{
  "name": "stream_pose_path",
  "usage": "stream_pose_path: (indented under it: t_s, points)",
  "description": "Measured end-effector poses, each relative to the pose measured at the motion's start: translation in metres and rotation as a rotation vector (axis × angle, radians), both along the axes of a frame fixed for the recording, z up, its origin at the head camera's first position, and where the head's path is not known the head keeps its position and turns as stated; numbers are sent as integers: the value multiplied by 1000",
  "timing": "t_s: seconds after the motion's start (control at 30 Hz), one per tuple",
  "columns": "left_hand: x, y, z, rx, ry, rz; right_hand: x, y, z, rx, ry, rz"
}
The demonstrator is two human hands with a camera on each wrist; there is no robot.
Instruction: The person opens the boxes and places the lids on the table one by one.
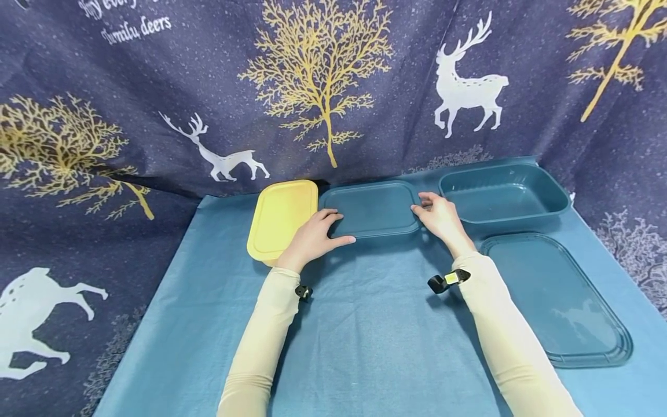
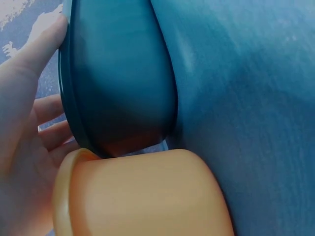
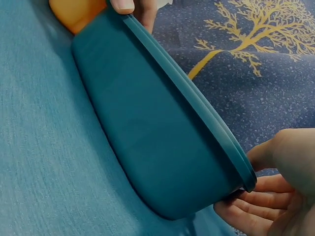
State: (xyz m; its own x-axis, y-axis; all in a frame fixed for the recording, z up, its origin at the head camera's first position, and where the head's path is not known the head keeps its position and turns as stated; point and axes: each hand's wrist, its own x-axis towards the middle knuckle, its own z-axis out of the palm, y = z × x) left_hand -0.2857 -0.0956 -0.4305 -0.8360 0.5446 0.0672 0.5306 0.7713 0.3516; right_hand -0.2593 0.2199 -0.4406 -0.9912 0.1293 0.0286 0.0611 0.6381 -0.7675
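Observation:
A lidded teal food container (image 1: 375, 208) sits toward the back of the table, between my two hands. My left hand (image 1: 311, 236) rests on its left end, with the thumb at the front edge and the fingers spread over the lid's corner. At the right end, my right hand (image 1: 442, 220) holds the rim; in the right wrist view its thumb lies at the lid (image 3: 206, 110) edge and the fingers reach below it. A yellow lidded container (image 1: 283, 217) stands close to the left, beneath and beside my left hand and wrist.
An open teal container (image 1: 505, 214) stands at the back right. In front of it a large teal lid (image 1: 563, 301) lies flat on the blue tablecloth (image 1: 365, 336). A dark curtain (image 1: 219, 69) with deer and trees hangs behind the table.

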Motion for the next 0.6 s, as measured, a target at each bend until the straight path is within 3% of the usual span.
stream_pose_path:
  t_s: [0.27,0.6]
  points:
    - [0,1,5,-31,9,-21,-1,2,-1,-17,5,6]
    - [-1,7,3,-51,17,-19,0,5,1,-18,0,5]
